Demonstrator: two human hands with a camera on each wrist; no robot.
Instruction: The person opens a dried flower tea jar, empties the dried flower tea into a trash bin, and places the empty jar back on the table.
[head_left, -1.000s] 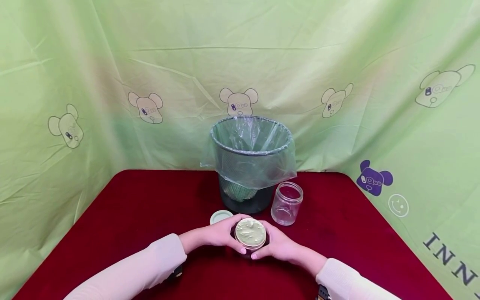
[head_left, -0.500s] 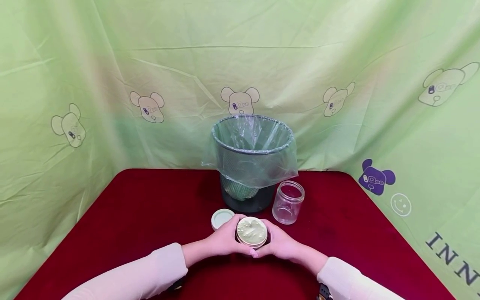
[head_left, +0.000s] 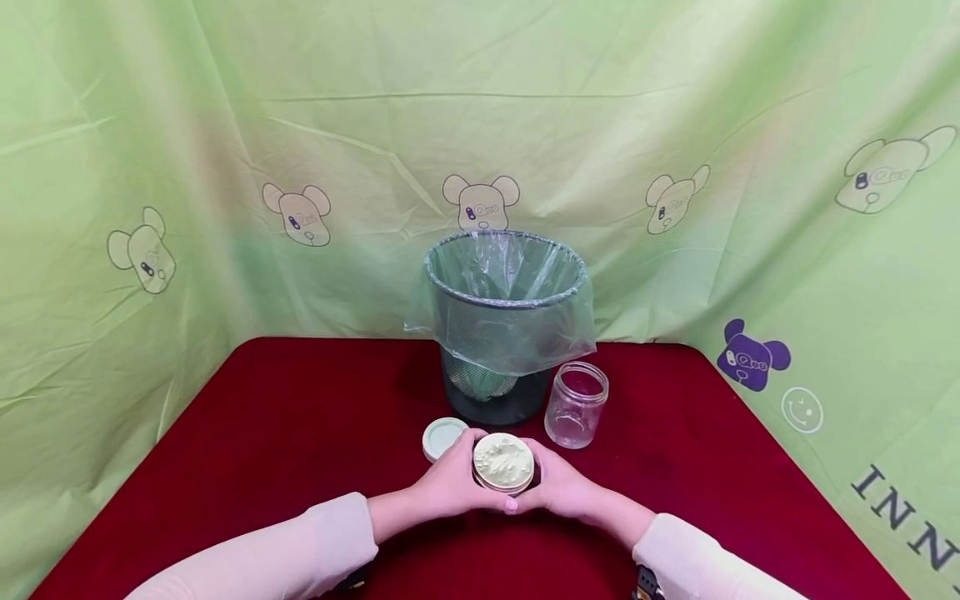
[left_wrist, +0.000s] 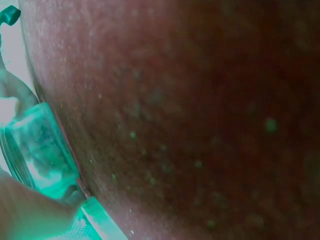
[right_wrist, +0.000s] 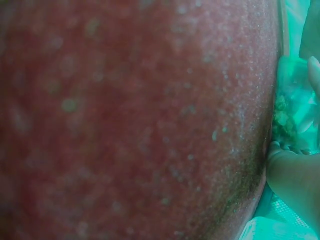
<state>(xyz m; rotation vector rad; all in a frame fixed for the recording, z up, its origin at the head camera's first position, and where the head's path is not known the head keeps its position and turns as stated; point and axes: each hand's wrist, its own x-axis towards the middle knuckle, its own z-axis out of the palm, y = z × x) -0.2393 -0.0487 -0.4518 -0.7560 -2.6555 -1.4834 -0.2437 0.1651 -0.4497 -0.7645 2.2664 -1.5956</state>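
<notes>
Both hands grip a glass jar (head_left: 504,487) from its two sides, near the middle of the table. Pale, lumpy stuff (head_left: 503,459) shows at its round mouth in the head view. The left hand (head_left: 456,483) wraps the jar's left side and the right hand (head_left: 561,483) its right, with the thumbs meeting in front. In the left wrist view the clear jar wall (left_wrist: 47,150) appears beside the fingers; greenish clumps (right_wrist: 284,117) show through it in the right wrist view. A pale round lid (head_left: 444,436) lies behind the left hand, partly covered by it.
A second, clear glass jar (head_left: 576,408) stands without a lid to the right, beyond the right hand. Behind it is a dark mesh bin (head_left: 495,408) with a clear plastic liner (head_left: 517,342) over its rim. A green printed cloth (head_left: 360,275) surrounds the red table (head_left: 315,400).
The thumbs have come together in front of the held jar. The pattern of the pale stuff at its mouth looks different. The lid, the other jar and the bin stay put.
</notes>
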